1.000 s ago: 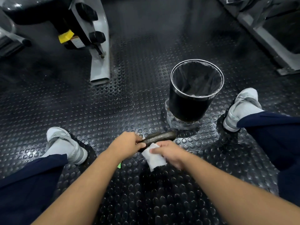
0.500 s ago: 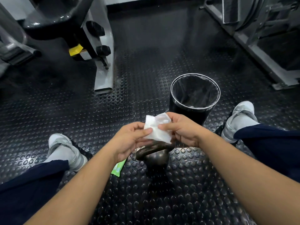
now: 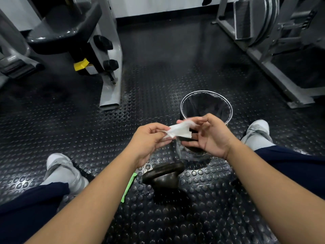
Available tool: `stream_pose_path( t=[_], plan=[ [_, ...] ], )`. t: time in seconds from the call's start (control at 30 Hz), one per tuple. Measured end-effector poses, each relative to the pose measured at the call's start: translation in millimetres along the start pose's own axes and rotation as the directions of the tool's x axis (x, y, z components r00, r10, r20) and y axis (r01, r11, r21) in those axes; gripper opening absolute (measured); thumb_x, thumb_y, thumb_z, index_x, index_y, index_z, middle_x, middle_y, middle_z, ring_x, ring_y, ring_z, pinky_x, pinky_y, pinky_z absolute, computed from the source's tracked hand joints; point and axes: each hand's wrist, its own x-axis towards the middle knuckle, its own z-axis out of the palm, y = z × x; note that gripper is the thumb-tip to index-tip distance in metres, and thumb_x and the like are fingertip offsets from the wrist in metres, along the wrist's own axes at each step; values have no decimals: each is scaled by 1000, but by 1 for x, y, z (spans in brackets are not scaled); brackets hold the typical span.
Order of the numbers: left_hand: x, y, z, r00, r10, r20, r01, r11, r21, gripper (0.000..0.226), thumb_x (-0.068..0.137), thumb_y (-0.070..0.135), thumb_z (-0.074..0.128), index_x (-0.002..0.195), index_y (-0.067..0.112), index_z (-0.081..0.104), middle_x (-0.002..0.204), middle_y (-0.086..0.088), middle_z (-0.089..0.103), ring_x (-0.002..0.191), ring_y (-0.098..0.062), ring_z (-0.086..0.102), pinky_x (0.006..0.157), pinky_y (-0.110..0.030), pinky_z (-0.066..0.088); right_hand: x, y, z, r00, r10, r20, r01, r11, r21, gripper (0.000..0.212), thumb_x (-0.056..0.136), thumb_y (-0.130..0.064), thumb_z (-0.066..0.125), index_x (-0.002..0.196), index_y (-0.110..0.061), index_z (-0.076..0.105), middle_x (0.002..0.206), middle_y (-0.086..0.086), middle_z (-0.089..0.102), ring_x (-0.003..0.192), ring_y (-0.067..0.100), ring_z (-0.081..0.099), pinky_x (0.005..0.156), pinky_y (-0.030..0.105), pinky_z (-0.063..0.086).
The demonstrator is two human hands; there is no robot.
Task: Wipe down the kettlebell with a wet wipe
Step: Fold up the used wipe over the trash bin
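Note:
A dark kettlebell stands on the studded rubber floor between my legs, nothing touching it. Above and beyond it I hold a white wet wipe stretched between both hands. My left hand pinches its left corner. My right hand pinches its upper right edge between thumb and forefinger, the other fingers spread. Both hands hover in front of a black bin.
A green wipe packet lies on the floor just left of the kettlebell. My grey shoes sit at either side. Grey gym machine frames stand at back left and right.
My left hand let go of the kettlebell handle. Both hands rose from the kettlebell with the wipe and now stretch it out in front of the bin.

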Motion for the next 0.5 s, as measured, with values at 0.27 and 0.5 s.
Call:
stream_pose_path(
  t=[0.27, 0.5],
  plan=[
    [29, -5, 36, 941, 336, -37, -267, 808, 525, 50, 85, -11, 57, 65, 29, 78, 97, 16, 76, 88, -4, 70, 80, -22, 55, 3, 2, -11, 972, -22, -233, 13, 999, -41, 42, 83, -4, 77, 118, -7, 54, 96, 17, 75, 81, 25, 77, 64, 31, 64],
    [59, -5, 61, 965, 204, 165, -262, 713, 650, 28, 87, 14, 66, 95, 38, 80, 80, 17, 72, 54, 7, 57, 57, -19, 45, 14, -23, -27, 921, -183, -343, 134, 978, -163, 41, 87, 9, 70, 121, -9, 57, 106, 17, 73, 83, 27, 75, 73, 43, 65]
  ],
)
